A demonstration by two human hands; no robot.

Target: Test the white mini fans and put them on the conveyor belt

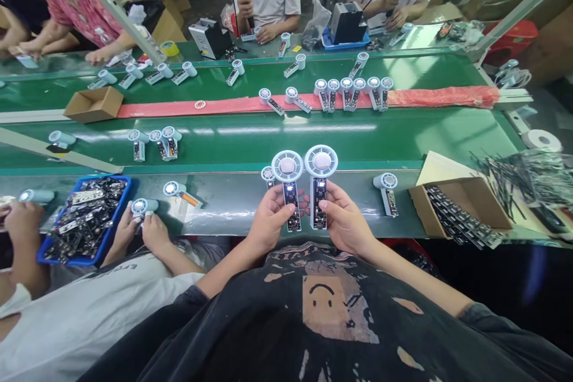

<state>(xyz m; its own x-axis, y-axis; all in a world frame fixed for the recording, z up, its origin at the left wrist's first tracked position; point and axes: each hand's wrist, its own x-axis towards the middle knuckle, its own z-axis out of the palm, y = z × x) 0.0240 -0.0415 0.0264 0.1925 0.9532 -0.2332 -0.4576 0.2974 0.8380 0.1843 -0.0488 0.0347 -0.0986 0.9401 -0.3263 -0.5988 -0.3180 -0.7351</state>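
Observation:
Two light-blue handheld fans with round heads and bare circuit boards in their handles are held up side by side over the bench edge. My left hand (274,218) is closed around the handle of the left fan (287,166), its thumb on the board. The right fan (321,161) is gripped by my right hand (344,215), thumb also pressed to the board. A small light glows on each board. Partly hidden behind the left fan is another fan (267,175). To the right, one more open fan (387,191) lies on the bench.
A cardboard box of circuit boards (421,206) stands at the right, near black wires (532,170). A blue tray (122,203) of boards sits left, beside a co-worker's hands (143,227). Several fans lie along the red strip (224,105) between green belts (242,134).

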